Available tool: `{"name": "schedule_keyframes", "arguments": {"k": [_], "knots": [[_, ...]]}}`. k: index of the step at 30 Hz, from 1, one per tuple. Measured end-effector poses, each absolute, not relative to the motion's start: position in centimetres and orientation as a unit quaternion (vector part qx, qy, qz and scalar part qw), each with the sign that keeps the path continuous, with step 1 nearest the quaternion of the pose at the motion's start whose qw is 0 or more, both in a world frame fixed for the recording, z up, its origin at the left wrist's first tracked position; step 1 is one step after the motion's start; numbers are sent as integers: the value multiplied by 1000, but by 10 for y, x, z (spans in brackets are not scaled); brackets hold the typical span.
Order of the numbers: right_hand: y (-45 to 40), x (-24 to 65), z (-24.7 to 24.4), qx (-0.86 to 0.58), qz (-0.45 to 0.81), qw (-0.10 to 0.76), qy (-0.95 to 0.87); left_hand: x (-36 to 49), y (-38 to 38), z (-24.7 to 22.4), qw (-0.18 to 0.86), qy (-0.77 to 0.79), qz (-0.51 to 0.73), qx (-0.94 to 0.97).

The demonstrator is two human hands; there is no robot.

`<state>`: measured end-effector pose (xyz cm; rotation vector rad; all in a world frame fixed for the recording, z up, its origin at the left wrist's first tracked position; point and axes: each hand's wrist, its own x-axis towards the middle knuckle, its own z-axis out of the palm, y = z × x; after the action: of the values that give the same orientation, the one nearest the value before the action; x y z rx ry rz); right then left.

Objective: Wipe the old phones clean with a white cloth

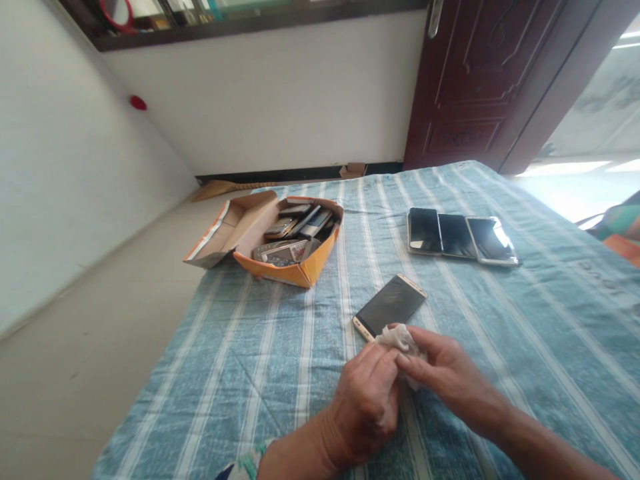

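Note:
A crumpled white tissue (400, 338) is bunched between my two hands, low in the view and right of centre. My left hand (367, 393) is closed, its fingers curled against the tissue. My right hand (443, 363) pinches the tissue from the other side, thumb and fingers pressed on it. Just beyond them a gold-edged smartphone (391, 307) lies screen up on the striped cloth, tilted across the stripes. Its near corner comes close to the tissue; whether they touch I cannot tell.
An open orange cardboard box (315, 263) full of old phones stands at the left edge of the blue striped bedcover (270, 373). Three smartphones (457, 237) lie side by side at the right. Behind are a white wall and a dark red door (465, 87).

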<state>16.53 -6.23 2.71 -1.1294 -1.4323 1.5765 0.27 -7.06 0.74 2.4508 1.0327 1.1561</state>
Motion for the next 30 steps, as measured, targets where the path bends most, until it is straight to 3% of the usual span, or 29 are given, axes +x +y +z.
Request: {"name": "schedule_keyframes", "arguments": {"k": [7, 11, 14, 17, 21, 26, 30], "knots": [[-56, 174, 21, -423, 652, 372, -507, 0, -71, 12, 221, 332, 408, 821], [-53, 180, 17, -431, 610, 367, -554, -2, -73, 17, 249, 371, 408, 796], [-47, 186, 15, -478, 469, 414, -616, -6, -69, 17, 192, 420, 419, 782], [-38, 194, 13, -510, 240, 467, -681, -12, -59, 14, 96, 489, 406, 766], [-27, 198, 11, -474, 8, 447, -759, -16, -51, 9, -4, 512, 338, 790], [-24, 185, 2, -415, -81, 371, -827, -15, -52, 2, -17, 524, 297, 798], [-29, 174, -9, -379, -88, 364, -846, -16, -51, -2, -15, 539, 301, 787]]}}
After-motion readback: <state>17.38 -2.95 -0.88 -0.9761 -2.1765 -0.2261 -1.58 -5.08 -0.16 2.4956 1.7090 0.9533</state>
